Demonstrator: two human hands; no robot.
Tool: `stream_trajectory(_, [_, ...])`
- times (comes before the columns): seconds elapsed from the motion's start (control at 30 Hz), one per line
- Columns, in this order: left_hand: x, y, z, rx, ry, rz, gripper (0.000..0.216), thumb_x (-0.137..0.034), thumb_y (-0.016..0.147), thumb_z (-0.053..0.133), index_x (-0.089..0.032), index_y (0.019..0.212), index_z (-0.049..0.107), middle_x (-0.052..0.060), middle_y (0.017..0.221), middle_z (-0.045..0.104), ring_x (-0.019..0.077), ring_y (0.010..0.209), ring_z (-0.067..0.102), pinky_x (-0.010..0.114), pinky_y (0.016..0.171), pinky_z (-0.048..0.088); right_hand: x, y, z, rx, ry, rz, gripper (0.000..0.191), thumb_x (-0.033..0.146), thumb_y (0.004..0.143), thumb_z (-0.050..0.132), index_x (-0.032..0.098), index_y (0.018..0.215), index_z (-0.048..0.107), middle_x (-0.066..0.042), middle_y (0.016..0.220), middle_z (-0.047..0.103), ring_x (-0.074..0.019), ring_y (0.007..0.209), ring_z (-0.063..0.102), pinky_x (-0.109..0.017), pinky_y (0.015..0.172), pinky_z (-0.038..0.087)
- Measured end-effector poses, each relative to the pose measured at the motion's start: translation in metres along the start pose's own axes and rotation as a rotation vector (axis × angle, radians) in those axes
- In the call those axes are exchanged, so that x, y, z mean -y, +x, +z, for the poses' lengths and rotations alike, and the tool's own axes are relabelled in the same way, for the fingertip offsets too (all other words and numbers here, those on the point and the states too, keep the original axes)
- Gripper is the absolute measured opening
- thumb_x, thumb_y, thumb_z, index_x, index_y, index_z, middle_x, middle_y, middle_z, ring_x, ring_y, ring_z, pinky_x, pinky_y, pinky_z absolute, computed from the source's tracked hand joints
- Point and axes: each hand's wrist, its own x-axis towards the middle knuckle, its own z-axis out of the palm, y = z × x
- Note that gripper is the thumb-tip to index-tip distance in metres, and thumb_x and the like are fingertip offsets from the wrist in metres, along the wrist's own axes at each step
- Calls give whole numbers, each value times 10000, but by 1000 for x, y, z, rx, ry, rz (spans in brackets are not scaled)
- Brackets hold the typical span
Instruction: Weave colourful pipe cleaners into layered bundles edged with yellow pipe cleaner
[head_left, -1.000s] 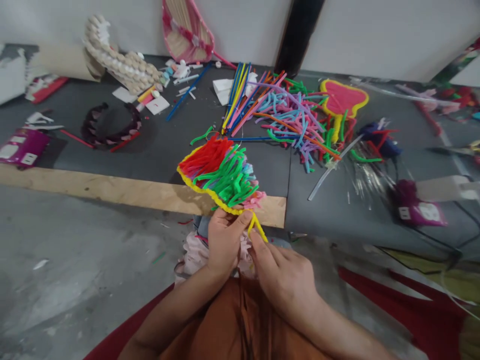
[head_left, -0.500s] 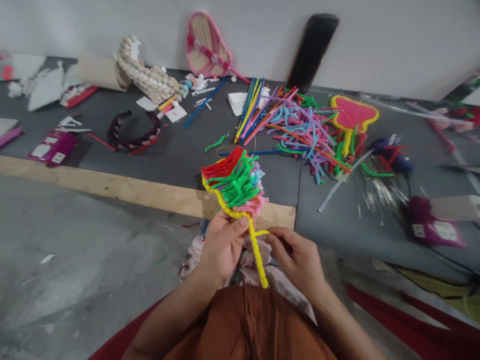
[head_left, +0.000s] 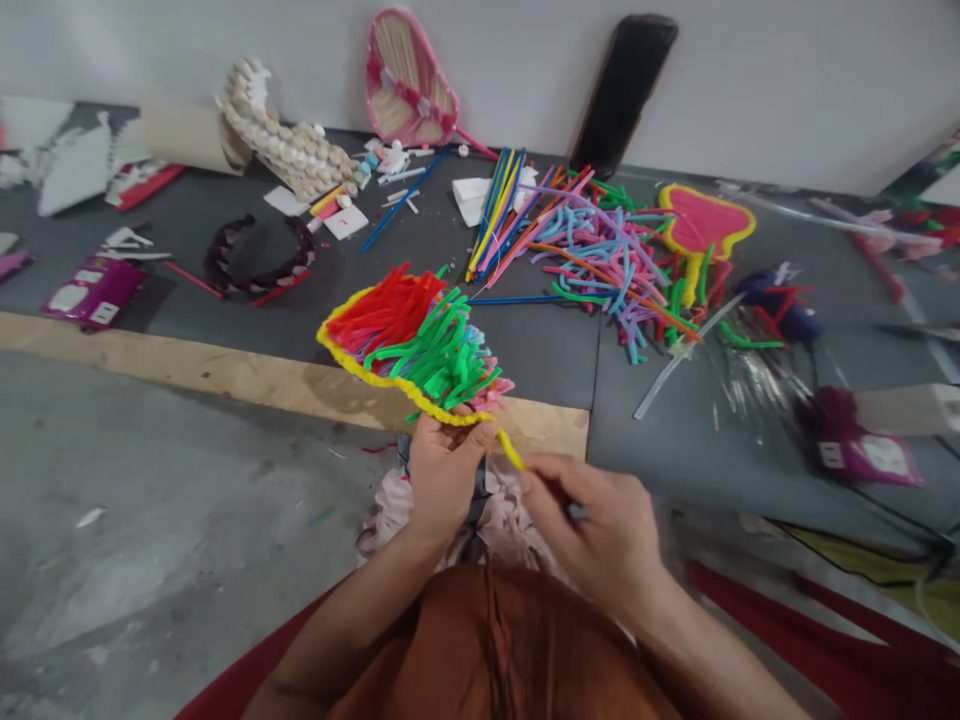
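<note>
My left hand (head_left: 442,470) grips the base of a pipe-cleaner fan (head_left: 409,340) with red, green, blue and pink tufts and a yellow border. It is held up in front of me, tilted to the left. My right hand (head_left: 600,530) is closed on the yellow twisted stem (head_left: 511,452) just right of the left hand; it is blurred by motion. Pink ruffled fabric (head_left: 510,520) lies under both hands on my lap.
A heap of loose coloured pipe cleaners (head_left: 592,250) lies on the dark mat (head_left: 525,350) ahead. A pink and yellow fan shape (head_left: 701,225), a dark headband (head_left: 259,260), a shell-like craft (head_left: 285,150) and purple packets (head_left: 90,295) lie around. A wooden board (head_left: 225,375) edges the mat.
The fan has swung from edge-on to tilted left, showing its face. My right hand moved in and down over the yellow stem, covering most of it.
</note>
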Motion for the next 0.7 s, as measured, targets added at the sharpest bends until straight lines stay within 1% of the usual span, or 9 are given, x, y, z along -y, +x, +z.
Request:
stream_trajectory(0.07, [-4, 0, 3, -25, -18, -6, 349, -187, 596, 844, -177, 787, 552, -41, 749, 639, 77, 643, 609, 188, 619, 516, 6, -7, 13, 39, -19, -107, 115, 175, 893, 551, 146, 930, 656, 1, 661, 700, -104, 524, 631, -202, 528, 440])
stream_trajectory(0.17, [-13, 1, 6, -59, -25, -55, 364, -221, 591, 853, -174, 802, 560, -31, 753, 640, 82, 625, 607, 190, 591, 517, 4, -18, 36, 35, -110, -249, 160, 155, 906, 535, 120, 1020, 640, 5, 593, 675, -124, 478, 615, -235, 493, 422])
stream_trajectory(0.23, [-21, 1, 5, -73, -58, -122, 375, -243, 579, 862, -171, 808, 574, -32, 722, 633, 76, 579, 591, 180, 545, 500, -2, -23, 48, 25, -134, -293, 193, 145, 913, 514, 123, 1061, 636, 2, 588, 677, -127, 454, 602, -236, 465, 412])
stream_trajectory(0.27, [-25, 1, 4, -69, -86, -164, 377, -245, 571, 865, -169, 807, 581, -33, 703, 630, 73, 563, 584, 174, 529, 491, -5, -24, 52, 27, -117, -290, 203, 151, 919, 499, 136, 1064, 640, -2, 599, 685, -126, 452, 602, -231, 458, 415])
stream_trajectory(0.37, [-38, -1, 0, 10, -176, -266, 344, -217, 570, 856, -161, 795, 602, -26, 682, 633, 73, 554, 579, 172, 527, 483, -18, -24, 54, 81, 33, -166, 222, 184, 933, 469, 179, 1040, 664, -34, 727, 740, -127, 555, 665, -203, 525, 484])
stream_trajectory(0.47, [-45, -3, -5, 101, -225, -292, 299, -167, 589, 829, -158, 804, 621, -10, 734, 655, 76, 602, 594, 182, 585, 503, -30, -18, 44, 95, 113, 4, 189, 212, 921, 505, 187, 979, 683, -45, 821, 759, -140, 681, 708, -201, 621, 527])
stream_trajectory(0.53, [-45, -3, -7, 146, -213, -302, 310, -147, 585, 825, -157, 826, 630, -3, 760, 668, 82, 639, 610, 188, 628, 514, -36, -12, 34, 62, 69, 70, 164, 224, 906, 532, 178, 919, 688, -38, 798, 755, -135, 651, 698, -194, 601, 518])
stream_trajectory(0.6, [-42, -2, -9, 174, -163, -297, 347, -128, 572, 830, -159, 854, 631, 6, 795, 686, 93, 681, 630, 193, 662, 519, -41, -6, 24, 39, 7, 103, 156, 229, 894, 545, 172, 873, 688, -27, 768, 746, -119, 600, 675, -182, 564, 495])
stream_trajectory(0.7, [-33, 0, -11, 193, -79, -213, 392, -116, 599, 820, -171, 929, 615, 37, 940, 705, 133, 829, 662, 243, 774, 531, -41, 3, 10, -3, -67, 119, 155, 232, 879, 552, 171, 819, 681, -3, 698, 721, -97, 528, 629, -175, 513, 455])
